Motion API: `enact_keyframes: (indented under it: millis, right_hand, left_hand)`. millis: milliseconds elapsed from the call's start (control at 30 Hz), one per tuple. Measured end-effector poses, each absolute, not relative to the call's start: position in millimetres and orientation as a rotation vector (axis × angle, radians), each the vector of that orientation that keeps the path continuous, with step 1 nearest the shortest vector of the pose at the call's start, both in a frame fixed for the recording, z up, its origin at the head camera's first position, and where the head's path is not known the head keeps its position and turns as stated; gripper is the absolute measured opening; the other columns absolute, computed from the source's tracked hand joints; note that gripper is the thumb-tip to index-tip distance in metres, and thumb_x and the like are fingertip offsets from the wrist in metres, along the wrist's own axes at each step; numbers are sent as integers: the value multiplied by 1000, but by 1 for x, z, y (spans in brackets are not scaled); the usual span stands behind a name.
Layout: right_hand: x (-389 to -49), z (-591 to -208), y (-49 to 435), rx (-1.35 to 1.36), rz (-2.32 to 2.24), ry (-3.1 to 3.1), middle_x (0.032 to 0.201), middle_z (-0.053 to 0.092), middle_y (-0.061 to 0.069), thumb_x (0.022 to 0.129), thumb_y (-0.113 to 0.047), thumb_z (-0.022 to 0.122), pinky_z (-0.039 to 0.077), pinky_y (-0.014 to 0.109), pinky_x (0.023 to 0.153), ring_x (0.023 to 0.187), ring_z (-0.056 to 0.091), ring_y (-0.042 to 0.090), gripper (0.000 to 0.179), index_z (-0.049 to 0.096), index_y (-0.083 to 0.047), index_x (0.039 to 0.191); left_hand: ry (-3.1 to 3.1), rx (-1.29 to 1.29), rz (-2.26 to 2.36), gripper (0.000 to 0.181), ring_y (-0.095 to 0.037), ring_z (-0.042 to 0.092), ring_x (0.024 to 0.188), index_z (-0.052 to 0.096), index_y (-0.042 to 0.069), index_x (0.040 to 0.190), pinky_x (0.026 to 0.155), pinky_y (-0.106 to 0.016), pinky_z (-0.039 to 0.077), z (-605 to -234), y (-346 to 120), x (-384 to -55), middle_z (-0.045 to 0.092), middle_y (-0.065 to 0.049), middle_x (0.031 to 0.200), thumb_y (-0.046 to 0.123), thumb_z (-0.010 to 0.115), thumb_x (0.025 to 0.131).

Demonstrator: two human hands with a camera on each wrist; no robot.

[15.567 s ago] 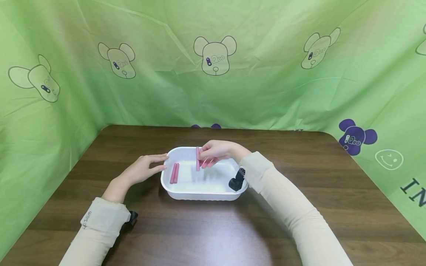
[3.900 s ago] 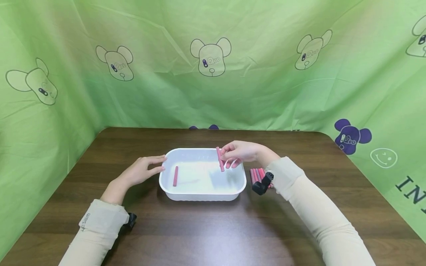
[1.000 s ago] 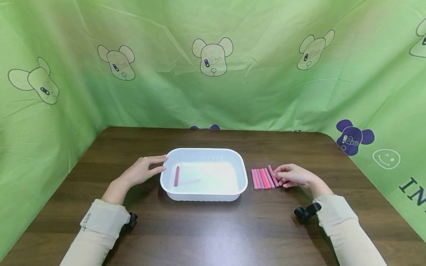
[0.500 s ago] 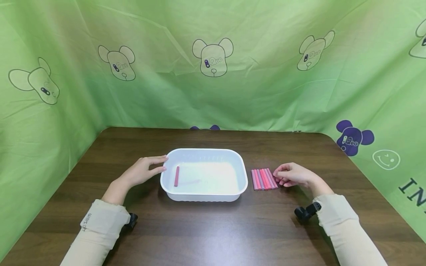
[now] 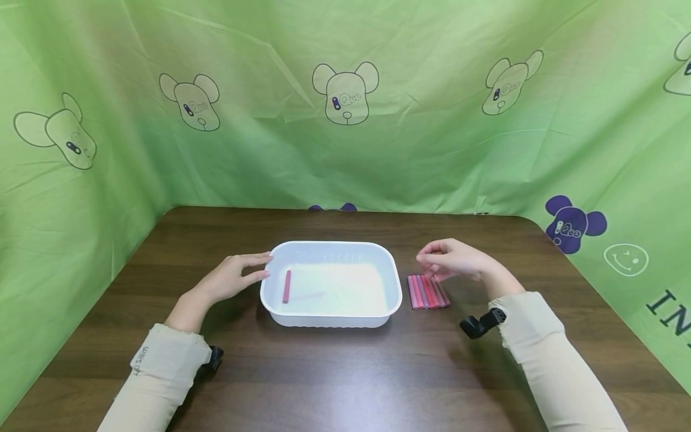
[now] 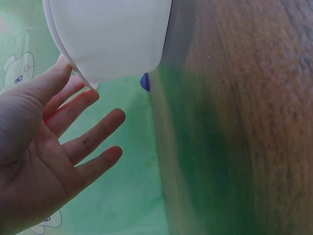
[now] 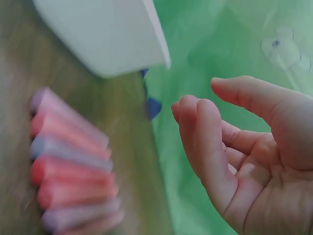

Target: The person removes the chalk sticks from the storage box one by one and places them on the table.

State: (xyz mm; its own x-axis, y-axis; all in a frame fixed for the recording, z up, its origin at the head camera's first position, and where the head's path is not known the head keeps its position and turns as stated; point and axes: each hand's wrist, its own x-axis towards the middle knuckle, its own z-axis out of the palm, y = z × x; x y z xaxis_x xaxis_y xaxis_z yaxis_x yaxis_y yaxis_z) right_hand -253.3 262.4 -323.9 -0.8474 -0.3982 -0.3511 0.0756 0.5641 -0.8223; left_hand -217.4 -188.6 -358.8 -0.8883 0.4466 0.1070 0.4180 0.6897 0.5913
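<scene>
A white plastic tub (image 5: 329,320) stands on the table, with one dark pink chalk-like stick (image 5: 287,286) lying inside near its left end. The fingertips and thumb of my left hand (image 5: 229,277) rest against the tub's left rim, fingers mostly extended, as the left wrist view shows too. To the right of the tub, several pink, red and mauve sticks (image 5: 426,293) lie side by side in a row. Over the far end of that row is my right hand (image 5: 456,259). Its fingers (image 7: 210,147) are loosely bent with a gap to the thumb, and nothing is between them.
The brown wooden table (image 5: 335,378) reaches back to a green printed curtain (image 5: 259,150) hanging behind and at both sides. A black wrist camera (image 5: 482,324) sticks out from the right cuff, another (image 5: 215,356) from the left.
Earlier, my right hand carried a stick out of the tub and laid it at the row's right end. It has since let go and moved up and left. My left hand has stayed put.
</scene>
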Motion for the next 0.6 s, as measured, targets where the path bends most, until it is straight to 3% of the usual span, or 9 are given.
enact_keyframes:
  millis: [133,367,600]
  right_hand:
    - [-258,-312,241,-311,-1215,2304,93,65,8,93,-26,57,58,30,74,79,63,12,47,48,11,120]
    - [-263,-297,202,-342,-1198,2254,96,64,10,92,-24,58,54,22,67,76,61,11,42,51,7,120]
    - [-272,-289,172,-461,-1059,2285,105,64,16,92,-25,58,57,28,73,81,63,14,39,55,4,118]
  left_hand:
    - [2844,720,975,45,-37,44,130,52,2,131,106,-52,37,-358,-189,-217,51,-17,137,20,60,91]
    - [2848,719,977,45,-36,45,130,53,1,131,106,-52,37,-359,-189,-217,51,-17,136,20,60,91]
    - [2847,717,969,45,-35,44,130,53,2,131,107,-51,37,-359,-190,-218,52,-16,136,19,60,91]
